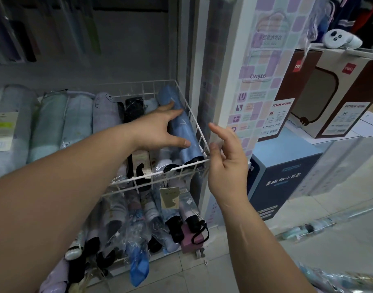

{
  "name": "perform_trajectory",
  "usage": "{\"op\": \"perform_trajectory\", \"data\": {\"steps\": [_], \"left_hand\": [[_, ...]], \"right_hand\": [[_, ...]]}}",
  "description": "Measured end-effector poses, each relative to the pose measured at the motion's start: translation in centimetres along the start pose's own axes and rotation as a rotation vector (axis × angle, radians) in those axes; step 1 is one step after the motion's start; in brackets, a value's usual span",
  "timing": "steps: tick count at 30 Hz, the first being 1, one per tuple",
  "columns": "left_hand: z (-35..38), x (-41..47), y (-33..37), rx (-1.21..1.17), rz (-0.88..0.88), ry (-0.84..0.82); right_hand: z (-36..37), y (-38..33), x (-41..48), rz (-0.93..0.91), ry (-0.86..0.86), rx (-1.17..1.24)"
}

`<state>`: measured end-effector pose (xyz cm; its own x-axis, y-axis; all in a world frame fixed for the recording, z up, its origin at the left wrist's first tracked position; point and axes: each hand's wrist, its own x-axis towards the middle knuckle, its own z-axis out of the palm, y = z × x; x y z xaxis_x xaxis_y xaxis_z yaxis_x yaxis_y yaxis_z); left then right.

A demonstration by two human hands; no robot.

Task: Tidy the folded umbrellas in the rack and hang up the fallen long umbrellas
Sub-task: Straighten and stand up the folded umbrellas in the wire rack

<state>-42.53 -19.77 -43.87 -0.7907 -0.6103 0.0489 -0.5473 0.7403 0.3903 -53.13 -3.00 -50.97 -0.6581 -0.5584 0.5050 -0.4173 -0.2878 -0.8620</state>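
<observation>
A white wire rack (199,132) holds a row of folded umbrellas in pale green, lilac, black and blue sleeves. My left hand (160,127) lies inside the upper basket with its fingers spread against a blue folded umbrella (182,125), which rests along the basket's right wall. Just outside the basket's right front corner, my right hand (228,157) hovers with its fingers apart and nothing in it. A lower tier (151,220) is crowded with several folded umbrellas lying at mixed angles. On the floor to the right lies a long pale-blue umbrella (308,228) in clear wrap.
A white pillar with a pastel Campus poster (259,77) stands right of the rack. Boxed goods (321,96) and a dark blue box (285,182) are stacked to the right. A wrapped item (346,280) shows at the bottom right corner.
</observation>
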Motion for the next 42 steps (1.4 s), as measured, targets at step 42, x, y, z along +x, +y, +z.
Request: {"op": "perform_trajectory", "data": {"steps": [42], "left_hand": [[-9.8, -24.1, -12.6, 0.123, -0.521, 0.423]], "right_hand": [[24.9, -14.1, -1.8, 0.082, -0.847, -0.301]]}}
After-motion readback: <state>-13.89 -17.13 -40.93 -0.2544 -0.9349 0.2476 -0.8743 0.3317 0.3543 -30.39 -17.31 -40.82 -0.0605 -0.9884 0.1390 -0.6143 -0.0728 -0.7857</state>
